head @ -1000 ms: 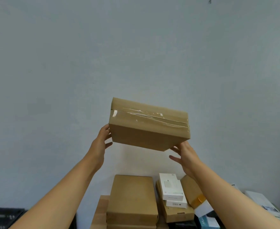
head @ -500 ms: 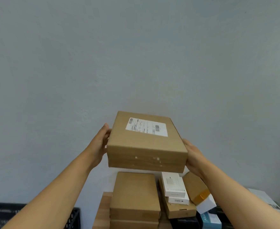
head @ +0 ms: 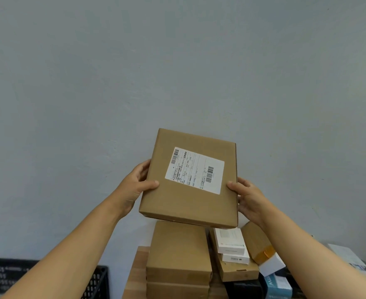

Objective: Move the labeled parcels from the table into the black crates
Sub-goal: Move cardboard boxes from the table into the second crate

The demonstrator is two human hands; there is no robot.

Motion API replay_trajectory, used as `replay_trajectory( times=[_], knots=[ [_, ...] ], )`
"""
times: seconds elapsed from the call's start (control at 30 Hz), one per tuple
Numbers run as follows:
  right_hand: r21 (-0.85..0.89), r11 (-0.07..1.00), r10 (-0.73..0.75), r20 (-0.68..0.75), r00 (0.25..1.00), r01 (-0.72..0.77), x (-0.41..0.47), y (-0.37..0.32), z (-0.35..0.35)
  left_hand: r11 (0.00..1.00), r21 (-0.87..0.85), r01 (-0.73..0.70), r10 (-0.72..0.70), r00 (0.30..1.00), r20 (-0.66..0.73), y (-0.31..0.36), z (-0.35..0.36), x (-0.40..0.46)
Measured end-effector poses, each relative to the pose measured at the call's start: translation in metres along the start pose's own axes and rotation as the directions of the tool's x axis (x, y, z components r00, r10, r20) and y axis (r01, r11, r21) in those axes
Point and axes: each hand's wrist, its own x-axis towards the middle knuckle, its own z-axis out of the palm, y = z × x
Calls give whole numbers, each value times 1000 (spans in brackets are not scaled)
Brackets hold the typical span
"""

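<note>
Head: flat rect. cardboard parcel (head: 190, 190), matte.

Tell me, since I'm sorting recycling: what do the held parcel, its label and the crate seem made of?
Held parcel: likely matte brown cardboard, with creased folded edges. Label: white printed paper, probably adhesive, lying flat. Black crate: probably moulded plastic, judging by its slotted lattice wall.

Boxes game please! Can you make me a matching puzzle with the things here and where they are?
Things:
1. labelled parcel
2. black crate
3. white boxes
4. blue box

Places:
A. bottom left corner
B. held up in both hands
C. bottom right, low on the pile
D. stacked on a flat brown box

Pairs: 1-B, 2-A, 3-D, 4-C
</note>
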Motion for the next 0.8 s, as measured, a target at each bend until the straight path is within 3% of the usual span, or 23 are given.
replay_trajectory(
  times=[0.07, 0.1, 0.2, 0.27, 0.4, 0.57, 0.7, 0.8],
  knots=[
    [95, 995, -16, -20, 1000, 18, 2, 1, 3, 998, 59, -10, 14, 998, -64, -2, 3, 1],
    [141, 989, -29, -38, 999, 34, 3, 2, 6, 995, 99, -4, 20, 986, -167, -2, 6, 2],
    [274, 960, -37, -102, 994, 64, 8, 10, 18, 994, 101, 53, 7, 857, -516, -3, 25, 2],
    [341, 937, -39, -118, 992, 77, 9, 15, 30, 996, -11, 85, -75, 801, -594, -4, 42, 0],
    [469, 877, -39, -138, 990, 100, 8, 25, 56, 961, -229, 156, -247, 856, -455, -13, 73, 4],
    [489, 862, -67, -149, 987, 133, 7, 33, 71, 920, -378, 102, -238, 913, -331, -17, 98, 5],
    [264, 951, -114, -192, 975, 163, 5, 25, 55, 928, -367, 66, -200, 920, -338, -15, 88, 8],
    [31, 966, -239, -279, 930, 258, 7, 10, 28, 947, -318, 50, -160, 930, -331, -13, 75, 11]
  ],
)
